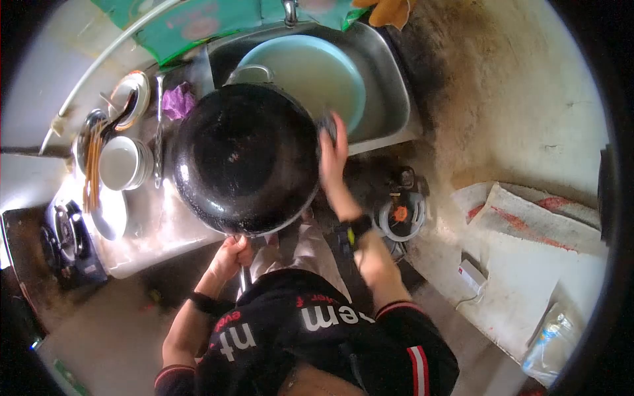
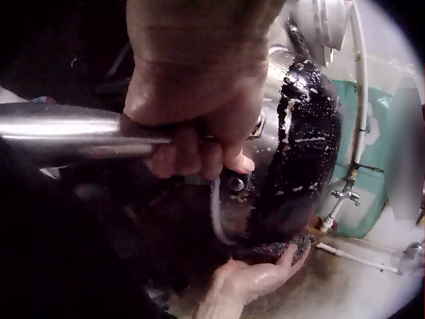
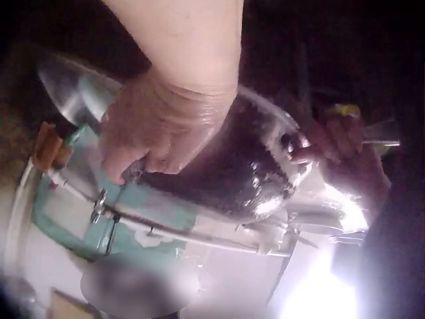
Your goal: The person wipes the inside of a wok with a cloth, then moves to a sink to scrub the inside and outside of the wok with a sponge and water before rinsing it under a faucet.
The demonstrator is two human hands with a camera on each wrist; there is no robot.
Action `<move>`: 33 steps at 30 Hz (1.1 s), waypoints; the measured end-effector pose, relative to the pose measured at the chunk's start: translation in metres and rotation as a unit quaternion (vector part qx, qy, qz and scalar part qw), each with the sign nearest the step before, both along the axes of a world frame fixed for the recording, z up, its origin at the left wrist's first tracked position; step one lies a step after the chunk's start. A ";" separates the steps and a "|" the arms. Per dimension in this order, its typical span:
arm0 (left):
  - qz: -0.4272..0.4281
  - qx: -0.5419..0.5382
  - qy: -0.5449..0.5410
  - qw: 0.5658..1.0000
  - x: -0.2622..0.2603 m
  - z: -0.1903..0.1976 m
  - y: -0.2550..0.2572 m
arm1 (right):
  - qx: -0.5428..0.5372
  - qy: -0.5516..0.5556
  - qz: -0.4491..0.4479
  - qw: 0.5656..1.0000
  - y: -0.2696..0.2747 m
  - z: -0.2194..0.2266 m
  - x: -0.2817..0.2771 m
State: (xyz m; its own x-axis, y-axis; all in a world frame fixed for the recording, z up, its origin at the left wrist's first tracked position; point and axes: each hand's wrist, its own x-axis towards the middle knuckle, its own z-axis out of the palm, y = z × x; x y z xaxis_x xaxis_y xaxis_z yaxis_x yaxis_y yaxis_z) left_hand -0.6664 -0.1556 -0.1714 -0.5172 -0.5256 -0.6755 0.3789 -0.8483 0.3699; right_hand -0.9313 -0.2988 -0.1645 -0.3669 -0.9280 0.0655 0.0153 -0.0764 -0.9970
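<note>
A large black wok [image 1: 244, 158] is held with its wet, dark underside facing up, between the counter and my body. My left hand [image 1: 230, 256] grips its metal handle [image 2: 73, 136] close to where it joins the wok, fingers wrapped round it. At the wok's right side, my right hand [image 1: 334, 158] holds a dark, rough scouring pad [image 2: 285, 249] against the outer wall. In the right wrist view those fingers [image 3: 116, 163] curl over the pad, which is mostly hidden. A small loop handle [image 1: 254, 68] stands on the wok's far side, overlapping the basin.
A light blue basin [image 1: 360, 86] of cloudy water sits in the steel sink [image 1: 394, 86], below a tap [image 1: 290, 12]. Stacked white bowls [image 1: 121, 164], chopsticks [image 1: 92, 168], a long metal utensil [image 1: 159, 132] and a crumpled purple thing [image 1: 178, 100] lie on the left counter.
</note>
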 end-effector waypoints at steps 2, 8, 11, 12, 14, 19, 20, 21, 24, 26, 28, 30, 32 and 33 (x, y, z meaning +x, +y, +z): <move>0.004 0.003 0.003 1.000 0.003 0.000 -0.001 | -0.013 -0.009 0.002 1.000 -0.001 0.006 0.005; 0.004 -0.003 0.007 1.000 0.000 0.000 -0.002 | -0.011 0.120 -0.084 0.989 0.091 0.005 0.059; 0.001 0.016 0.032 0.999 0.001 -0.003 -0.002 | 0.033 0.032 0.000 0.999 0.001 0.003 0.009; 0.012 0.010 0.033 0.999 0.001 -0.004 -0.003 | 0.006 0.094 0.059 0.994 -0.039 0.003 -0.001; 0.015 0.021 0.039 0.999 0.000 -0.004 -0.001 | 0.058 0.144 0.220 0.963 -0.105 0.025 0.007; 0.049 0.008 -0.001 0.999 -0.005 0.006 -0.002 | -0.167 0.456 0.349 0.801 -0.132 0.082 0.103; 0.048 0.008 -0.024 0.999 -0.005 -0.003 0.001 | -0.237 0.467 0.344 0.779 -0.112 0.084 0.115; 0.065 0.007 0.000 0.998 -0.005 -0.003 0.001 | -0.307 0.471 0.344 0.752 -0.091 0.085 0.124; 0.022 -0.050 -0.097 0.994 -0.004 -0.003 -0.006 | -0.151 0.315 0.413 0.841 -0.115 0.078 0.104; -0.032 -0.116 -0.103 0.987 0.002 -0.014 -0.011 | -0.075 0.474 0.365 0.798 -0.172 0.073 0.087; 0.041 -0.024 0.056 0.997 -0.002 -0.022 -0.008 | 0.081 0.433 0.407 0.800 -0.223 0.035 0.079; 0.079 -0.006 0.063 0.995 -0.002 -0.015 -0.011 | 0.007 0.446 0.433 0.783 -0.220 0.041 0.116; 0.081 -0.014 0.127 0.988 -0.008 -0.031 -0.008 | -0.179 0.482 0.511 0.688 -0.179 0.075 0.160; 0.098 0.021 0.141 0.985 -0.010 -0.029 -0.009 | -0.256 0.534 0.485 0.643 -0.155 0.085 0.170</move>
